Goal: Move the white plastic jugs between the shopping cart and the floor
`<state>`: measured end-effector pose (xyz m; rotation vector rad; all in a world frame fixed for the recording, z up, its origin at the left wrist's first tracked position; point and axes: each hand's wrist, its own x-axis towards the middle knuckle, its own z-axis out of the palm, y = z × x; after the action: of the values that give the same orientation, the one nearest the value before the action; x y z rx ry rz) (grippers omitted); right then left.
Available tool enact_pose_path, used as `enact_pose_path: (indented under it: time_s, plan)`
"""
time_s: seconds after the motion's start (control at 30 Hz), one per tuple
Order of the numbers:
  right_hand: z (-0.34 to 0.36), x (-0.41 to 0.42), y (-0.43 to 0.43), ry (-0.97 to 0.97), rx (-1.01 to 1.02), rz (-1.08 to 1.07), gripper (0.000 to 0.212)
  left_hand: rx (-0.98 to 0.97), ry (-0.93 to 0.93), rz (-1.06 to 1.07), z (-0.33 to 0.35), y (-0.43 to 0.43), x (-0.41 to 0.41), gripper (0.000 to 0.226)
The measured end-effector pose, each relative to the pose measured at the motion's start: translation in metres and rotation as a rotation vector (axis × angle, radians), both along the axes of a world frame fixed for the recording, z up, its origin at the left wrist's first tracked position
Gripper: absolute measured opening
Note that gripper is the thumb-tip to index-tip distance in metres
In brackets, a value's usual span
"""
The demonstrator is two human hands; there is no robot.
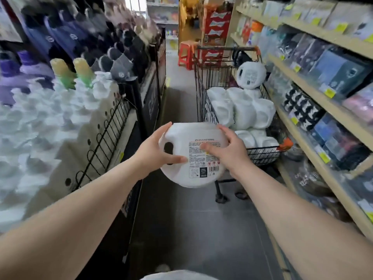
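Note:
I hold a white plastic jug (181,172) in mid-air in front of me, its printed label facing me and its handle hole on the left. My left hand (156,151) grips its left side by the handle. My right hand (226,149) grips its right side, thumb across the label. Just beyond it stands a black wire shopping cart (202,91) holding several more white jugs (242,112). One jug (250,74) sits upright on top at the cart's far end.
The aisle is narrow, with a grey tiled floor (197,229). A low rack of white and purple bottles (50,122) runs along the left. Wooden shelves (327,104) of packaged goods line the right. A red stool (186,55) and stacked red boxes stand beyond the cart.

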<state>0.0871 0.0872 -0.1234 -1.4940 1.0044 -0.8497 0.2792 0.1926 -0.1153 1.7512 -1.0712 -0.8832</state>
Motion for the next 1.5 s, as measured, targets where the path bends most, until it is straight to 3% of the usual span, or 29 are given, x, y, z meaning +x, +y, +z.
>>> enact_pose_path:
  time_s: [0.2, 0.57, 0.83, 1.0, 1.23, 1.5]
  plan:
    - [0.01, 0.056, -0.099, 0.008, -0.014, -0.104, 0.09, 0.014, -0.021, -0.123, 0.011, -0.123, 0.069, 0.113]
    - [-0.003, 0.094, -0.338, 0.057, -0.074, -0.191, 0.083, -0.041, -0.067, -0.225, -0.002, -0.385, 0.112, 0.112]
    - [0.005, 0.107, -0.491, 0.177, -0.108, -0.268, 0.103, -0.076, -0.145, -0.334, -0.003, -0.553, 0.133, 0.116]
    - [-0.014, 0.112, -0.573, 0.21, -0.048, -0.428, 0.111, -0.086, -0.211, -0.536, -0.015, -0.672, 0.139, 0.112]
    - [-0.037, 0.13, -0.663, 0.363, 0.046, -0.702, 0.123, -0.1, -0.316, -0.833, -0.049, -0.835, 0.144, 0.121]
    - [-0.056, 0.133, -0.71, 0.451, 0.127, -0.83, 0.119, -0.145, -0.331, -1.011, -0.083, -0.915, 0.129, 0.118]
